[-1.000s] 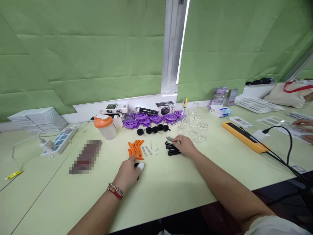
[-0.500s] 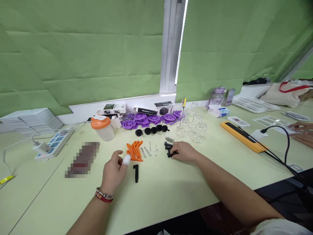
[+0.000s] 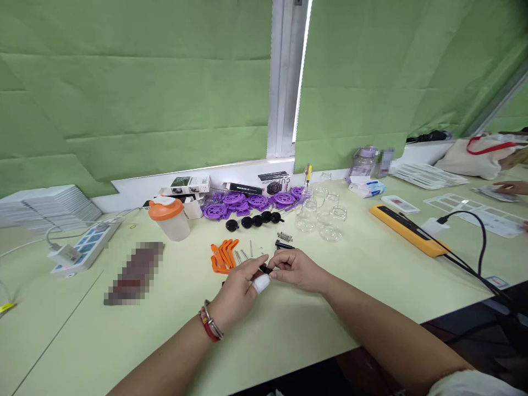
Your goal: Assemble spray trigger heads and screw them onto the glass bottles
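My left hand (image 3: 239,287), with a white wrap on its thumb, meets my right hand (image 3: 299,270) over the table. Between their fingertips is a small black plastic part (image 3: 266,269), gripped from both sides and largely covered by fingers. Just left lie several orange bent pieces (image 3: 225,254), with metal screws (image 3: 251,248) beside them, partly behind my left hand. Beyond my right hand are more black plastic pieces (image 3: 284,244) and springs (image 3: 284,236). Only a dark sliver shows of another black part by my left hand.
Purple wheel-like pieces (image 3: 216,211), black round pieces (image 3: 258,220) and clear glass jars (image 3: 331,225) stand farther back. A shaker bottle (image 3: 175,226) and white power strip (image 3: 88,245) are at left, an orange power strip (image 3: 406,231) at right. Another person's hand (image 3: 511,187) is far right.
My right hand has brought a black part from the black pieces toward the left. My left hand has moved right to meet it, now covering the lone black part on the table.
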Demonstrator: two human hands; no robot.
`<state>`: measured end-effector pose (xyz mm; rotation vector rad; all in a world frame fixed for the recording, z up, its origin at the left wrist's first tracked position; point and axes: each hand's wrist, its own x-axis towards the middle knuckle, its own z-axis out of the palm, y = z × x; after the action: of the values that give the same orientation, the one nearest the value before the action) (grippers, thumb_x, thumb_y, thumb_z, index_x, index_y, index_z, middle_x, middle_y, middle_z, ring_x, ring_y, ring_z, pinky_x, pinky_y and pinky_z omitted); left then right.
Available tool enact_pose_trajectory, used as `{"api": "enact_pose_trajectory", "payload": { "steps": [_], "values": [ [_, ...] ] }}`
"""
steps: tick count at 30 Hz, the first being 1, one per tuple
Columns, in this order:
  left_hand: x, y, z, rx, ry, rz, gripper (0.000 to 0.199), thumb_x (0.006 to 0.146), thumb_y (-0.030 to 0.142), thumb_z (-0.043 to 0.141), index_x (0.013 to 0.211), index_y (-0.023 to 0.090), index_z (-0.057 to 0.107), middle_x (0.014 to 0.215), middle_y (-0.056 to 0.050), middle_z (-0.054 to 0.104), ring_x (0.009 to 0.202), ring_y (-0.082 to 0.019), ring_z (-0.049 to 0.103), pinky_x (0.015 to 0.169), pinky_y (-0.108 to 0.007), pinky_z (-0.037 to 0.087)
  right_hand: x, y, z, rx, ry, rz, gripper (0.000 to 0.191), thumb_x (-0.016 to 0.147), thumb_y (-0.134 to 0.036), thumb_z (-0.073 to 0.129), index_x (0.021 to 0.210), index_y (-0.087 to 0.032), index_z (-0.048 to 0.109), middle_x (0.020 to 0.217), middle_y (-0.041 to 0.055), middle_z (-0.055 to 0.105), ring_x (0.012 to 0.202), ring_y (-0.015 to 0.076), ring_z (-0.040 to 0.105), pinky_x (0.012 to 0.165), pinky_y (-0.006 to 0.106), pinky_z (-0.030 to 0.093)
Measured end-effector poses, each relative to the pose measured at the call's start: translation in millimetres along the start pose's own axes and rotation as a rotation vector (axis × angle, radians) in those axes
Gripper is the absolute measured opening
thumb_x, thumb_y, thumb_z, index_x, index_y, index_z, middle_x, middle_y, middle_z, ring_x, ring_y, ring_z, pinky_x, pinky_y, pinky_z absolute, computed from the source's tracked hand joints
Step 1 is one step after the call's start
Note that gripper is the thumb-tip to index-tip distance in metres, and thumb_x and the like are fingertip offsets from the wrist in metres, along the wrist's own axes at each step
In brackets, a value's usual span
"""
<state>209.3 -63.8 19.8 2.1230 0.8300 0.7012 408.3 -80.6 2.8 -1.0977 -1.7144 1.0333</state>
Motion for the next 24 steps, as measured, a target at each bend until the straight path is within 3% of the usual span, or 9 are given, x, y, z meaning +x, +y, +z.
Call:
{"api": "enact_pose_trajectory", "payload": {
  "steps": [3, 5, 6, 9, 10, 13, 17, 24],
  "values": [
    [3, -1, 12.1, -0.128, 0.081, -0.063, 0.028, 0.083, 0.025, 0.052, 0.108, 0.019, 0.062, 0.089, -0.007, 0.065, 0.081, -0.017, 0.059, 0.075, -0.029, 0.047, 0, -1, 2, 0.013, -0.040, -0.037, 0.024, 0.077, -0.040, 0.063, 0.088, -0.019, 0.070, 0.072, 0.0003, 0.055, 0.062, 0.0114, 0.050, 0.058, 0.024, 0.041],
    [0, -2, 13.6, -0.137, 0.121, -0.119, 0.022, 0.081, 0.029, 0.054, 0.097, 0.018, 0.064, 0.078, -0.005, 0.063, 0.070, -0.015, 0.055, 0.066, -0.026, 0.046, 5, 4, -11, -0.058, -0.080, -0.058, 0.023, 0.079, -0.039, 0.061, 0.090, -0.021, 0.071, 0.076, 0.0021, 0.059, 0.068, 0.0132, 0.055, 0.063, 0.025, 0.043],
    [-2, -2, 12.8, -0.131, 0.120, -0.136, 0.020, 0.081, 0.031, 0.054, 0.092, 0.017, 0.065, 0.074, -0.004, 0.061, 0.066, -0.014, 0.052, 0.063, -0.025, 0.044, 10, 9, -21, -0.115, -0.069, -0.062, 0.022, 0.080, -0.038, 0.060, 0.090, -0.021, 0.071, 0.078, 0.0029, 0.061, 0.071, 0.0141, 0.057, 0.065, 0.026, 0.044],
    [-9, -2, 9.2, -0.131, 0.055, -0.189, 0.017, 0.079, 0.032, 0.055, 0.081, 0.017, 0.063, 0.067, -0.002, 0.056, 0.058, -0.012, 0.045, 0.055, -0.023, 0.038, 28, 26, -56, -0.397, 0.199, 0.008, 0.020, 0.082, -0.033, 0.056, 0.085, -0.021, 0.072, 0.083, 0.0049, 0.063, 0.073, 0.0158, 0.058, 0.068, 0.028, 0.044],
    [-10, -3, 8.6, -0.129, 0.028, -0.210, 0.016, 0.078, 0.032, 0.056, 0.078, 0.017, 0.062, 0.065, -0.001, 0.053, 0.057, -0.011, 0.043, 0.053, -0.022, 0.037, 34, 32, -66, -0.531, 0.232, 0.049, 0.018, 0.081, -0.030, 0.057, 0.083, -0.021, 0.072, 0.081, 0.0050, 0.063, 0.073, 0.0165, 0.057, 0.068, 0.029, 0.044],
    [-12, -6, 9.7, -0.095, -0.016, -0.264, 0.012, 0.075, 0.029, 0.057, 0.074, 0.017, 0.060, 0.060, 0.002, 0.047, 0.053, -0.010, 0.038, 0.050, -0.021, 0.032, 48, 47, -84, -0.733, 0.138, 0.125, 0.014, 0.077, -0.027, 0.060, 0.080, -0.022, 0.074, 0.084, 0.0040, 0.064, 0.072, 0.0156, 0.057, 0.069, 0.027, 0.042],
    [-10, -10, 12.1, -0.060, -0.049, -0.273, 0.011, 0.076, 0.027, 0.054, 0.076, 0.017, 0.059, 0.060, 0.002, 0.046, 0.054, -0.010, 0.037, 0.050, -0.022, 0.031, 54, 53, -82, -0.770, 0.028, 0.163, 0.013, 0.075, -0.024, 0.062, 0.080, -0.023, 0.074, 0.088, 0.0026, 0.065, 0.074, 0.0147, 0.058, 0.069, 0.024, 0.042],
    [-8, -11, 8.0, -0.033, -0.058, -0.251, 0.012, 0.078, 0.028, 0.052, 0.079, 0.017, 0.058, 0.064, 0.001, 0.049, 0.057, -0.011, 0.040, 0.052, -0.022, 0.032, 58, 59, -78, -0.772, 0.006, 0.194, 0.013, 0.074, -0.023, 0.064, 0.081, -0.022, 0.075, 0.086, 0.0024, 0.065, 0.074, 0.0141, 0.058, 0.067, 0.023, 0.041]
  ]
}}
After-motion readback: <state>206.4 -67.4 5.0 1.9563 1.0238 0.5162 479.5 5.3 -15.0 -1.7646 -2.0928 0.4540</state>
